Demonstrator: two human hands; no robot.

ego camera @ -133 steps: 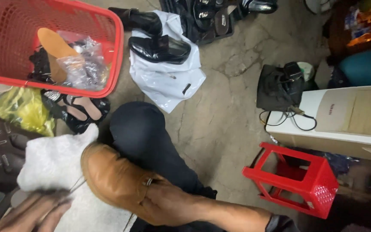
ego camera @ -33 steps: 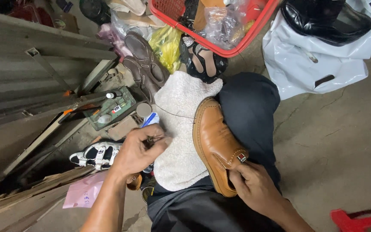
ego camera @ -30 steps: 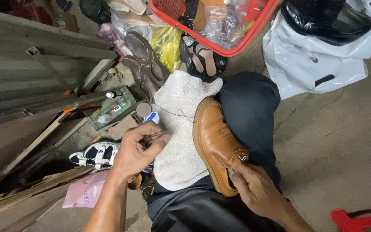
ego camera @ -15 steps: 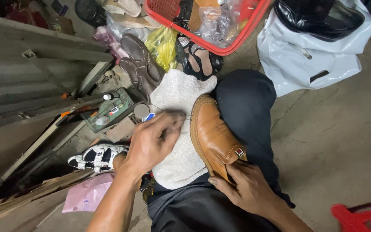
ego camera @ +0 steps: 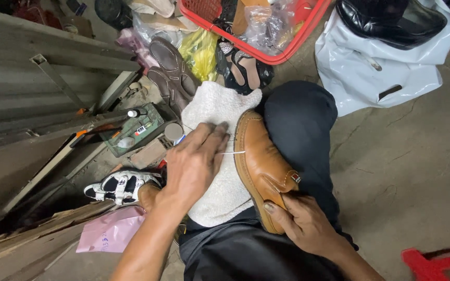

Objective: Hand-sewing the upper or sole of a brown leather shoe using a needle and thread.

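A tan leather shoe point(ego camera: 262, 165) lies on its side across my lap, resting on a white towel point(ego camera: 220, 156) spread over my dark trousers point(ego camera: 300, 119). My right hand point(ego camera: 300, 221) grips the shoe's heel end. My left hand point(ego camera: 194, 161) hovers over the towel beside the shoe's sole edge, fingers pinched on a thin pale thread or needle point(ego camera: 231, 153) that runs into the shoe's welt.
A red basket point(ego camera: 287, 49) with shoes and plastic bags sits ahead, a white plastic bag point(ego camera: 386, 73) holding black shoes at the right. Brown shoes point(ego camera: 170, 73), black sandals point(ego camera: 246, 70), a green tool tray point(ego camera: 134, 130) and a black-and-white sandal point(ego camera: 118, 186) lie left. A red stool point(ego camera: 438, 257) is at lower right.
My left hand has moved from the tools at the left up onto the towel beside the shoe, and a thread now stretches to the sole edge. The right hand stays on the heel.
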